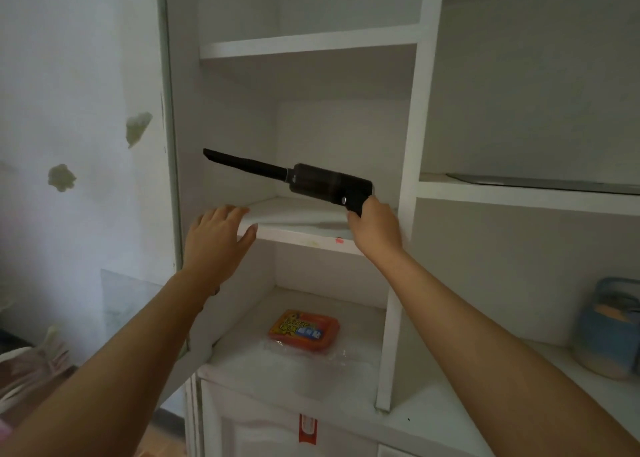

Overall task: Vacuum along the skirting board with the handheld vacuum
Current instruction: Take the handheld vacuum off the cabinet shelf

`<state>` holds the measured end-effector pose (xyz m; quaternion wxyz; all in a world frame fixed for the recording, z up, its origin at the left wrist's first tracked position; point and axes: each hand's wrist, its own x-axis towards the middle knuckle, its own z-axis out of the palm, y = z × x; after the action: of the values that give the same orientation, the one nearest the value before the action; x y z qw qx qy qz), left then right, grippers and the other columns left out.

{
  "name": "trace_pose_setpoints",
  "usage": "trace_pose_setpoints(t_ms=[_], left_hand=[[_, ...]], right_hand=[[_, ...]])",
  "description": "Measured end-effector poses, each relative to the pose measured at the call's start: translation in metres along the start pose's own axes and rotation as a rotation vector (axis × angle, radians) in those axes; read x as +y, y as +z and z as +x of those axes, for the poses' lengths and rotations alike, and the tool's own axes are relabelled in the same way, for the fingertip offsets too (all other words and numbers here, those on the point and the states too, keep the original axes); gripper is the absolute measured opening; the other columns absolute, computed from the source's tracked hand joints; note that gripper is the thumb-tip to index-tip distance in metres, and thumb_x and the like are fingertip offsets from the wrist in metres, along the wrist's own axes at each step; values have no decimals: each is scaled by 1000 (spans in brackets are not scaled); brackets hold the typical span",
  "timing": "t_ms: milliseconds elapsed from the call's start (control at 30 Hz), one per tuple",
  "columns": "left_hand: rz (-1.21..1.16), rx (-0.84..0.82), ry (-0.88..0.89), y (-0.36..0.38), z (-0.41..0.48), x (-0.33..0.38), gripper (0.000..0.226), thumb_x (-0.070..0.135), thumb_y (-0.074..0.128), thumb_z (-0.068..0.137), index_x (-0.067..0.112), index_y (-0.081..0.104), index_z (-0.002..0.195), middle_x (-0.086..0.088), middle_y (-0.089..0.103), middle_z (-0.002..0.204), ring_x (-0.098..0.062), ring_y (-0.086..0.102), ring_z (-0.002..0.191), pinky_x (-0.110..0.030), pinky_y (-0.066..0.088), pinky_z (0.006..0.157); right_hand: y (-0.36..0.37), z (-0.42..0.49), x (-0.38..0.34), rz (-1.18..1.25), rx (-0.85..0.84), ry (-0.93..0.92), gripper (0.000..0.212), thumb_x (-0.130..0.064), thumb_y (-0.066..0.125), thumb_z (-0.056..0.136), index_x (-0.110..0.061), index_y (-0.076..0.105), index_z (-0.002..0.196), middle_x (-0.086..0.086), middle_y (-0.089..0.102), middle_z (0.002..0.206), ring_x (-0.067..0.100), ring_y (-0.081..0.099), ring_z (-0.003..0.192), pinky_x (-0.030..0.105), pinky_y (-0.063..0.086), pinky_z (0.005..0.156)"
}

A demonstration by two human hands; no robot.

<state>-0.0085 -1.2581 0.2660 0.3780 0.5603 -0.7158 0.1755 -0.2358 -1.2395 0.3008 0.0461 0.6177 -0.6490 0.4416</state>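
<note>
One handheld vacuum [311,182] was gripped at its handle by the right hand [375,226], nozzle aimed at ten o'clock above the shelf [294,219]. The left hand [216,234] was laid flat, fingers straight, on the shelf edge. One orange packet [304,330] was spotted at six o'clock, label blurred.

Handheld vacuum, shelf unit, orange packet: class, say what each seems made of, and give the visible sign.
Handheld vacuum: probably hard plastic, matt black, with a smoky, maybe see-through middle section.
Shelf unit: likely painted or laminated board, flat white with square edges; which cannot be told.
Orange packet: glossy printed film or plastic, catching light.
</note>
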Motion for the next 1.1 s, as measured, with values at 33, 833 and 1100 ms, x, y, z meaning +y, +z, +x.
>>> trace_pose_setpoints(t_ms=[33,833,1100], left_hand=[[-18,9,-12,-4,-3,2,44,35,46,95,11,51,132,-12,55,131,-30,50,120,-44,36,103],[-895,124,-462,-82,-147,61,42,33,39,99,12,38,135,-6,54,120,-11,51,102,-9,37,63],[-1158,128,-610,-92,-173,56,34,31,40,99,9,50,123,0,62,106,-18,58,104,-32,46,90]], right_hand=[[-2,-5,0,20,9,-11,23,-23,46,96,-4,51,108,15,55,100,22,51,77,26,35,58],[-35,-186,18,325,-64,60,52,-20,56,91,-10,34,137,14,46,128,25,54,107,23,42,78],[-36,-218,21,453,-127,150,51,-16,66,83,-7,46,129,15,49,121,22,54,92,26,44,73]])
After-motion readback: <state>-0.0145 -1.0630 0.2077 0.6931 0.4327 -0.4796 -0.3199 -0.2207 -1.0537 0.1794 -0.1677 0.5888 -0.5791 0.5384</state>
